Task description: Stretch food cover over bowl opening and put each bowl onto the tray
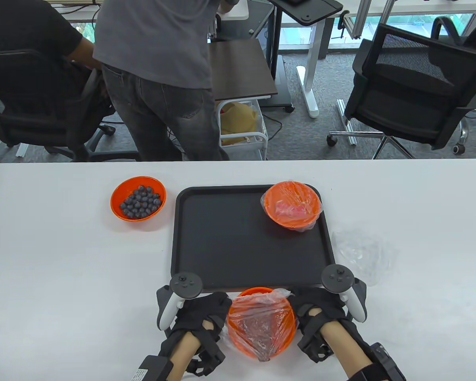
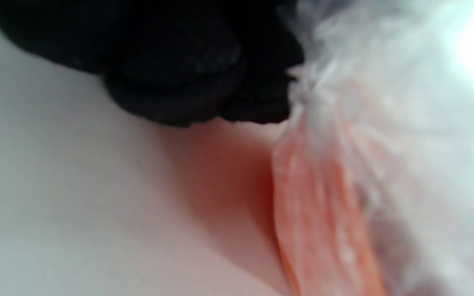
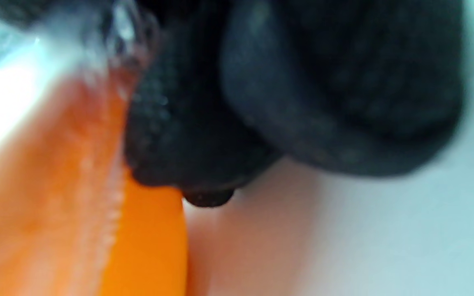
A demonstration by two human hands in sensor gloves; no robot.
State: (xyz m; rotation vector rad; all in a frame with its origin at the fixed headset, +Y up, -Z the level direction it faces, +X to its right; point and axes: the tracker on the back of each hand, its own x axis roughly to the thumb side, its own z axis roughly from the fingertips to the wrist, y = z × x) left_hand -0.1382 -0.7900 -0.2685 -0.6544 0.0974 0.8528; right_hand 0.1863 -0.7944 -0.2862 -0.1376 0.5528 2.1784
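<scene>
An orange bowl (image 1: 261,322) stands at the table's near edge, just in front of the black tray (image 1: 230,246). A clear food cover (image 1: 261,317) is drawn partly over its opening. My left hand (image 1: 210,309) pinches the cover at the bowl's left side, seen blurred as curled fingers (image 2: 179,74) against the plastic (image 2: 344,123). My right hand (image 1: 307,307) grips the cover at the right rim; its fingers (image 3: 261,102) press against the bowl wall (image 3: 150,246). A second orange bowl (image 1: 292,206), covered, sits in the tray's far right corner.
An uncovered orange bowl of dark berries (image 1: 139,198) stands left of the tray. A loose clear cover (image 1: 363,252) lies on the white table (image 1: 63,278) right of the tray. Beyond the table are people, office chairs and a cart.
</scene>
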